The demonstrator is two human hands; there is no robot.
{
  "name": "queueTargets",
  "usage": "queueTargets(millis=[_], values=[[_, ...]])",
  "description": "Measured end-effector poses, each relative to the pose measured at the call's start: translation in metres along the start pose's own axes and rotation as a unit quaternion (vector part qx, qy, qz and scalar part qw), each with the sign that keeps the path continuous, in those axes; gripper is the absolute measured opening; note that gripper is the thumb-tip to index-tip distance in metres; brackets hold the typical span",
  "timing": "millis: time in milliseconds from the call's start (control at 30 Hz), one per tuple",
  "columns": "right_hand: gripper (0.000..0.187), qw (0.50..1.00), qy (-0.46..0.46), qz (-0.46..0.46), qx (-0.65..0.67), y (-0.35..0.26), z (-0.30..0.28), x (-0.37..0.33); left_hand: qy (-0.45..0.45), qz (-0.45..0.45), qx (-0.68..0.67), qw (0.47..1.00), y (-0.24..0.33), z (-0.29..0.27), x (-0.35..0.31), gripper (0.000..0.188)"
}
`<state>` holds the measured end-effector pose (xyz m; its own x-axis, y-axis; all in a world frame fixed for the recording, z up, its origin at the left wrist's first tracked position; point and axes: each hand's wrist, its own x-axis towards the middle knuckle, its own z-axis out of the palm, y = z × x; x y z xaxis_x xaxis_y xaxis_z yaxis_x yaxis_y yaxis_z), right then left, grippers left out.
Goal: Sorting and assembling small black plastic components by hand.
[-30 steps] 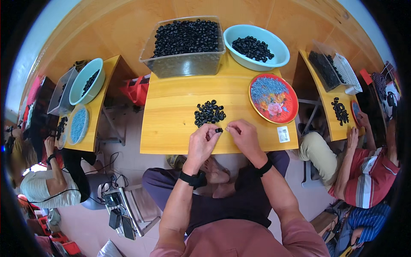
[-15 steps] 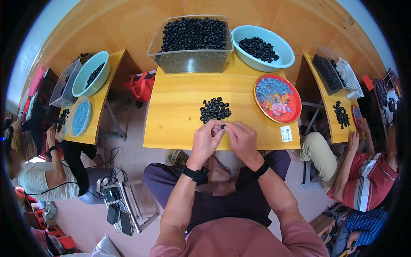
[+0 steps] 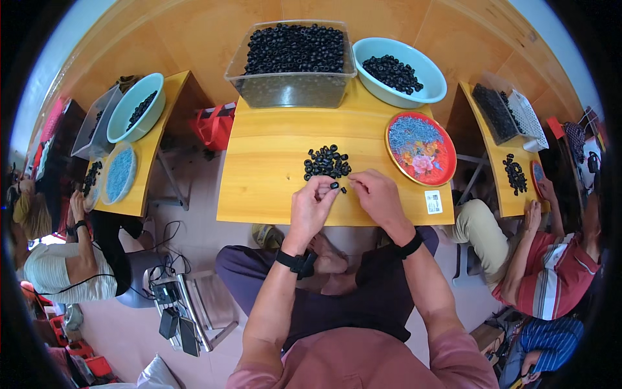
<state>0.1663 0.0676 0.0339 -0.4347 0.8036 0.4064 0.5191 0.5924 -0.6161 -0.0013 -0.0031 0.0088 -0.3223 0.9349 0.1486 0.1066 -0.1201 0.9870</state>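
My left hand (image 3: 313, 204) pinches a small black ring-shaped part (image 3: 334, 185) between thumb and fingertips, just above the table's near edge. A second little black piece (image 3: 343, 190) shows right beside those fingertips; whether it is held or lying on the table I cannot tell. To the right, my right hand (image 3: 377, 198) has thumb and forefinger closed together, and what they may hold is too small to make out. Beyond both hands lies a loose pile of black ring-shaped parts (image 3: 327, 161), close to the fingertips.
Small blue-grey pieces lie on a red flowered tray (image 3: 444, 170) at the right. Behind stand a clear bin (image 3: 291, 94) and a light blue basin (image 3: 405, 98), both holding black parts. People work at side tables (image 3: 139, 194). A metal stand (image 3: 201, 318) is at lower left.
My hands were together over a black part; now they are apart, the right hand shifted slightly right and away. The black part stays with my left fingertips.
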Motion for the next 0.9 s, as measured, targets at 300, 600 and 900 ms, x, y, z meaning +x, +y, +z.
queueTargets(millis=[300, 600, 900], values=[[0.012, 0.992, -0.098, -0.034, -0.072, -0.007, 0.009, -0.003, -0.003, -0.026, -0.012, 1.0, -0.005, -0.002, 0.002, 0.018], [0.018, 0.978, -0.014, 0.115, 0.172, -0.002, 0.004, -0.009, -0.018, -0.003, 0.003, 1.0, -0.001, -0.002, 0.001, 0.018], [0.018, 0.969, -0.007, 0.123, 0.213, -0.014, 0.007, -0.011, -0.046, 0.003, 0.053, 0.998, 0.001, -0.004, -0.001, 0.017]])
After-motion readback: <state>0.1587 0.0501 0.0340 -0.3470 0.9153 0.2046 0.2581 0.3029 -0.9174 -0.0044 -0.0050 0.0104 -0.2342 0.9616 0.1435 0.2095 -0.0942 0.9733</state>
